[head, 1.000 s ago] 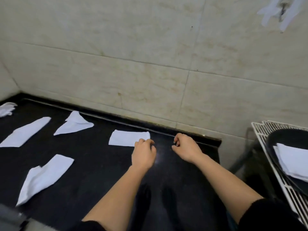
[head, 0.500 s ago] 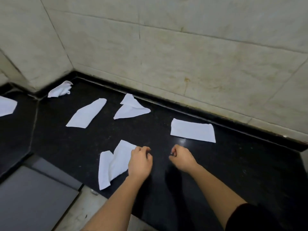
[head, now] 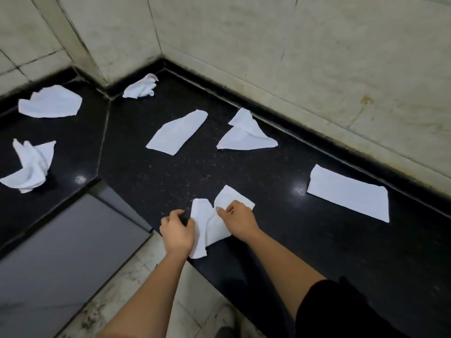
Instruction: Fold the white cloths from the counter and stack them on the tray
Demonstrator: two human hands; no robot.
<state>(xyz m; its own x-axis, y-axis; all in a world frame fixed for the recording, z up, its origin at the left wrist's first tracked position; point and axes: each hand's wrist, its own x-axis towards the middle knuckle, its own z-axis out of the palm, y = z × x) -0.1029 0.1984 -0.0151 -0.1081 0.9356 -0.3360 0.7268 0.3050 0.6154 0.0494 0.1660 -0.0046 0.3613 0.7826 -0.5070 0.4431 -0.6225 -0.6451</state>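
A creased white fabric cloth (head: 211,226) lies at the front edge of the black polished stone counter (head: 268,181), between the two hands. The left hand (head: 177,231), fingers curled, grips its left border. The right hand (head: 240,218) rests on its right half, fingertips pinching a central fold. A flat folded white rectangular cloth (head: 349,193) lies well apart, toward the back edge at right.

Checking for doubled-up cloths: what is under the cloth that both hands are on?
Only black counter shows around the cloth, which lies on it. The left hand and right hand cover parts of it; anything beneath the cloth itself is hidden.
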